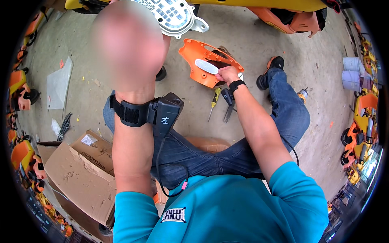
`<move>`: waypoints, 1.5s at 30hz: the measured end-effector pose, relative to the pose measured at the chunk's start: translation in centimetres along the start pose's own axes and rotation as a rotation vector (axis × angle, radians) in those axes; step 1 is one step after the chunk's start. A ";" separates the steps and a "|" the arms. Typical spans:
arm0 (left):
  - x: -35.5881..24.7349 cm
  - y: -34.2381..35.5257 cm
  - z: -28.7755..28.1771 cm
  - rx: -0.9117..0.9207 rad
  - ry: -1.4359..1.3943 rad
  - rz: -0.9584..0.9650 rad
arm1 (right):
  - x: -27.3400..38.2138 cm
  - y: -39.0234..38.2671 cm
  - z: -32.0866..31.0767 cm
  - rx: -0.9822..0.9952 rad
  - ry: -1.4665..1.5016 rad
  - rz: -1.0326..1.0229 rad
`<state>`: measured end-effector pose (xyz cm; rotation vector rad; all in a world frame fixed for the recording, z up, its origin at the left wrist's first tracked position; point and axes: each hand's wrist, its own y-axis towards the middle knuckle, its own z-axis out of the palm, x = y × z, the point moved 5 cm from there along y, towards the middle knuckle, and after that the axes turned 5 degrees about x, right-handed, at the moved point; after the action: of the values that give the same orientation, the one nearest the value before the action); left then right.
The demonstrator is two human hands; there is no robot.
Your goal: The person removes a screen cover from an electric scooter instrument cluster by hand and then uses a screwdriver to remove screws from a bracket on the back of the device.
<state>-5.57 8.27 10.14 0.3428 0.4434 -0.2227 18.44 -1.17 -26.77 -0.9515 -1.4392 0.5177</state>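
Note:
My left hand (127, 52) is raised high and close, its fingers blurred. Beside it, off the floor and cut by the top edge, is a light-grey part (175, 17) with a grid of small cells, a rounded rim and a side lug; the hand appears to hold it. Lower down, my right hand (227, 75) is closed at the end of a white oval piece (206, 67). That piece lies over an orange plastic shell (198, 48) with cutouts and a dark hollow. A yellow-handled screwdriver (214, 99) and a grey metal tool (229, 112) lie below the shell.
An open cardboard box (83, 178) stands at my left. A flat grey sheet (59, 85) and a bundle of black cable (65, 125) lie farther out. Yellow and orange machine bodies (289, 18) are ahead. Pale buckets (351, 75) and more orange machines (358, 129) line the right.

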 end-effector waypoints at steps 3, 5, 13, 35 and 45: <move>0.1 0.1 0.0 0.005 0.000 -0.003 | 0.1 0.4 0.0 -0.011 -0.063 0.002; 0.3 0.1 0.1 0.022 -0.008 -0.008 | 0.0 0.8 -0.1 -0.014 -0.087 -0.005; 0.1 -0.1 -0.2 0.003 -0.002 -0.016 | 0.2 0.7 0.3 0.016 -0.104 -0.006; 3.9 -1.9 1.9 0.003 -0.034 -0.240 | 19.0 -30.8 -0.6 0.332 -0.002 -1.018; 5.6 -2.4 0.5 0.143 -0.032 -0.365 | 15.5 -19.9 -9.7 -0.118 -0.015 -0.757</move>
<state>-1.09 5.15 7.38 0.3964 0.4574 -0.6168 24.82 -2.08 -0.53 -0.4274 -1.7199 -0.1218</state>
